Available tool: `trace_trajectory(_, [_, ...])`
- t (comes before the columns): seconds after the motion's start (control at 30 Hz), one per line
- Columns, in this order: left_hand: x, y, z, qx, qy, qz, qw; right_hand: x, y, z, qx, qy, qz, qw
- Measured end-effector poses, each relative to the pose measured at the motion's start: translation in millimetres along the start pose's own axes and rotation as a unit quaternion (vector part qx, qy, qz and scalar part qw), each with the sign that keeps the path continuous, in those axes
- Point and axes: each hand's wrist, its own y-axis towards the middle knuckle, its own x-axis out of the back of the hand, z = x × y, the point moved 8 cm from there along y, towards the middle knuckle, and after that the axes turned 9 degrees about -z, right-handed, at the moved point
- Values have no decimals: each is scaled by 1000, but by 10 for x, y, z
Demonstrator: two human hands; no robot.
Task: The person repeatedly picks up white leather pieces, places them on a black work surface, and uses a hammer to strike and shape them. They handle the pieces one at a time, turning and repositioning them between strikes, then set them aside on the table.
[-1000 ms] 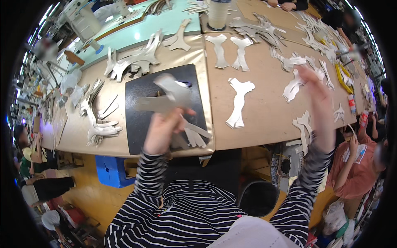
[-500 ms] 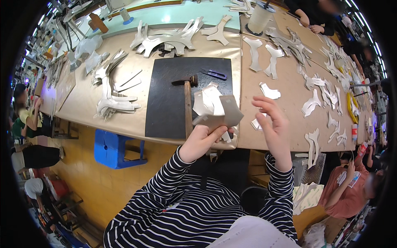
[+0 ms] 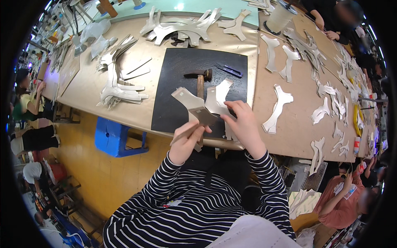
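Observation:
My left hand [image 3: 186,142] is closed round the lower part of a folded pale beige cut piece [image 3: 191,101], leather-like, whose branched end points up and away from me. Beside it, my right hand [image 3: 245,127] pinches a second cut piece [image 3: 218,96] with a whitish face, thumb and fingertips at its right edge. Both pieces are held above the near part of a black mat [image 3: 169,99]. Behind them a hammer [image 3: 200,82] lies on the mat, its handle partly hidden. To the right of its head rests a dark blue cutter-like tool [image 3: 230,70].
Single Y-shaped pieces [image 3: 278,108] lie on the brown table right of the mat. Stacked pieces [image 3: 115,91] lie to the left, more [image 3: 182,27] behind. A white spool [image 3: 280,17] stands far right. A blue stool [image 3: 109,136] is below the left edge. Other people work around.
My right hand has moved left from the air and now grips a piece. The left hand has shifted left and lower with its piece. The view has turned slightly.

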Motion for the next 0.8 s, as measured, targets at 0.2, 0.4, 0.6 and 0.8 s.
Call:
trace_trajectory(0.2, [169, 87, 62, 34, -18, -29, 999, -337, 80, 46, -8, -55, -7, 998])
trace_trajectory(0.4, [78, 148, -106, -23, 6, -2, 1000, -270, 94, 30, -58, 12, 15, 998])
trace_trajectory(0.6, [-81, 73, -280, -128, 67, 72, 987, 299, 23, 23, -205, 147, -89, 964])
trace_trajectory(0.8, [-296, -89, -361, -216, -9, 110, 970, 545, -70, 337, -131, 277, -125, 944])
